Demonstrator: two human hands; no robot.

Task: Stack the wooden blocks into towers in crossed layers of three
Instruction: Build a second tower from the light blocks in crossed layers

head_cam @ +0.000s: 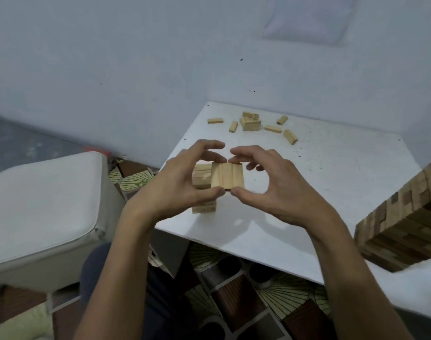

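This looks like a room in a home rather than a workplace. A small white worktop sits in the corner of plain, pale painted walls flecked with a few dark marks, and a white cushioned seat stands just beside it; it may be a stool or the end of a sofa, since only part of it shows. The floor is laid with decorative tiles in brown and cream fan patterns, and what lies on the worktop is a game: loose wooden blocks and a tall tower of them at the right edge.
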